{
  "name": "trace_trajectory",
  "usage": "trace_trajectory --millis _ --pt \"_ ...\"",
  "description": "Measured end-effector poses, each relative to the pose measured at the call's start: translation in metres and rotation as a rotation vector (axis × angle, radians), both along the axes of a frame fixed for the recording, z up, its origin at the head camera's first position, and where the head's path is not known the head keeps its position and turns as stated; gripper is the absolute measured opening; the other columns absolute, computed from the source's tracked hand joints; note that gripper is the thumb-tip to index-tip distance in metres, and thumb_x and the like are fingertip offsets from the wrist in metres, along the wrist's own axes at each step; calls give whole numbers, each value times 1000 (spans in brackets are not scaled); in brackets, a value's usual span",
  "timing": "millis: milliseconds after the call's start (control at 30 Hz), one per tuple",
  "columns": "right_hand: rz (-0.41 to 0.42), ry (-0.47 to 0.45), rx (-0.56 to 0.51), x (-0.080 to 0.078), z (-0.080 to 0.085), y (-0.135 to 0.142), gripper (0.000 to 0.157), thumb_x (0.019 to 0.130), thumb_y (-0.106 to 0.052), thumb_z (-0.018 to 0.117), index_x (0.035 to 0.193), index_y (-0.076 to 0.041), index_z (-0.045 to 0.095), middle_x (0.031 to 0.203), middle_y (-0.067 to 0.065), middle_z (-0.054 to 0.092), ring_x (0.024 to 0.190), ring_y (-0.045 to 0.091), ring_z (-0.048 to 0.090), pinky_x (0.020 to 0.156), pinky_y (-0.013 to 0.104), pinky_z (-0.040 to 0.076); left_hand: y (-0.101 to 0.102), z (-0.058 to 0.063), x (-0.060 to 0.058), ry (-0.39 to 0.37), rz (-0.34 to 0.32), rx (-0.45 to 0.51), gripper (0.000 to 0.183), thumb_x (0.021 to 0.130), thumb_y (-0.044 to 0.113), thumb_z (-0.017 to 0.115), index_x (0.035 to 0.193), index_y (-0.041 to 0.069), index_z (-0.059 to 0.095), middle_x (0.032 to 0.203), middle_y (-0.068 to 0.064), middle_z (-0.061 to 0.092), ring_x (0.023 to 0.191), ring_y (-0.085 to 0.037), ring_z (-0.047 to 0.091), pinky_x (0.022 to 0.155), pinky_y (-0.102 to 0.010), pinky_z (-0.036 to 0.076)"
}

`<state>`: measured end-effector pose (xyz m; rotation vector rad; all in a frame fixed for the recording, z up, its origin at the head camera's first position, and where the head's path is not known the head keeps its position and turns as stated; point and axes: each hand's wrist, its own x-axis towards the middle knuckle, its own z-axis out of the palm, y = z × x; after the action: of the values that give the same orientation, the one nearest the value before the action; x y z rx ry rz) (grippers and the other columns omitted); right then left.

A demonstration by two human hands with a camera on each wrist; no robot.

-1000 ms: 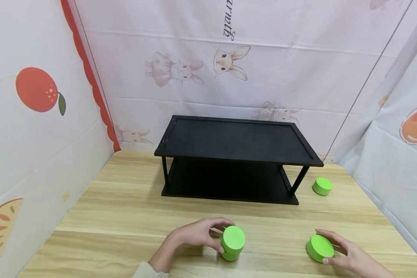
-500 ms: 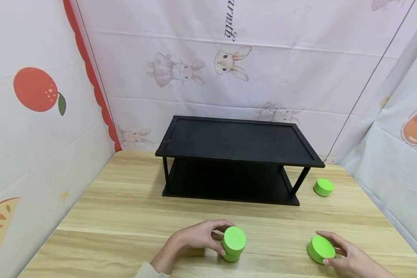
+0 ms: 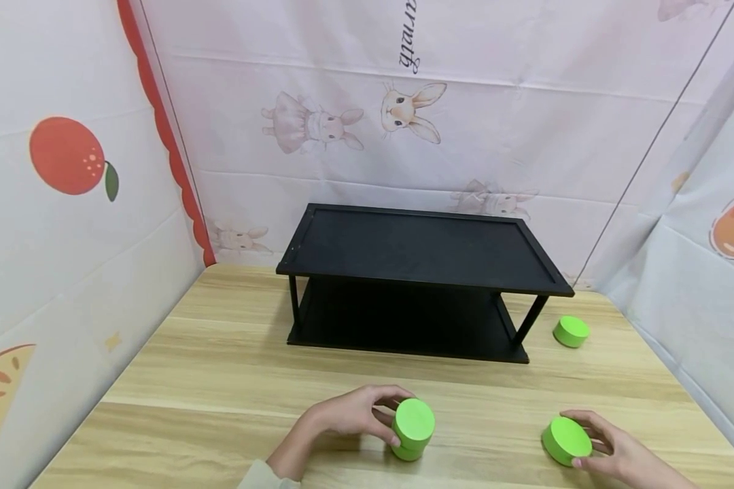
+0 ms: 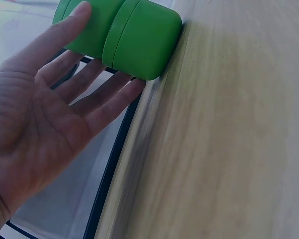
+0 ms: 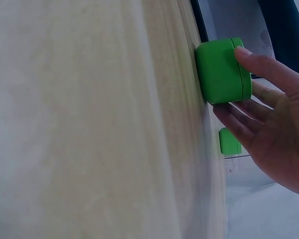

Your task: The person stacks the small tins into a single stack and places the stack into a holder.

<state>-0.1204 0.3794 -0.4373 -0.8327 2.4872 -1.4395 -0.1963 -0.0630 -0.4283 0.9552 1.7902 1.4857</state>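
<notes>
Two green round lidded tins stand stacked near the table's front edge in the head view. My left hand [image 3: 357,413] reaches in from their left and grips the upper tin [image 3: 414,420] between thumb and fingers. Beneath it, the lower tin [image 3: 407,453] sits on the table; in the left wrist view the fingertips of my left hand [image 4: 45,109] also reach the lower tin [image 4: 144,40]. Off to the right, my right hand [image 3: 614,451] holds another green tin [image 3: 565,441] from its right side. The thumb lies near its lid seam in the right wrist view, and that tin [image 5: 222,69] rests on the wood.
A black two-level rack [image 3: 416,248] stands at the back middle of the wooden table [image 3: 220,380]. One more green tin [image 3: 571,331] sits beside the rack's right leg. Printed cloth [image 3: 355,170] hangs behind and along both sides.
The head view has shifted very slightly. Both hands keep their grips, and the tins stay in place on the table.
</notes>
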Motion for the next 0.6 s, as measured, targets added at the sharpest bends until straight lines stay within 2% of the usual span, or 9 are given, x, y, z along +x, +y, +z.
trace_trajectory --millis 133,433,600 --pt "-11 -25 19 -1 2 0 51 82 8 63 127 6 39 121 -22 45 105 -7 45 82 10 41 0 -1 -1 11 -9 12 55 77 2 73 127 8 50 116 6 55 109 -9 49 91 -24 43" --pt "-87 44 99 -1 7 -3 50 80 5 64 125 7 42 119 -20 47 104 -5 46 80 12 42 1 -1 0 6 -3 8 56 76 0 73 127 8 50 116 5 55 109 -9 50 90 -23 43" --pt "-121 71 105 -2 12 -9 48 80 5 65 122 12 42 118 -18 49 104 -5 47 80 10 42 0 -1 0 13 -2 5 57 76 -1 72 128 8 50 117 5 55 109 -9 50 90 -23 43"
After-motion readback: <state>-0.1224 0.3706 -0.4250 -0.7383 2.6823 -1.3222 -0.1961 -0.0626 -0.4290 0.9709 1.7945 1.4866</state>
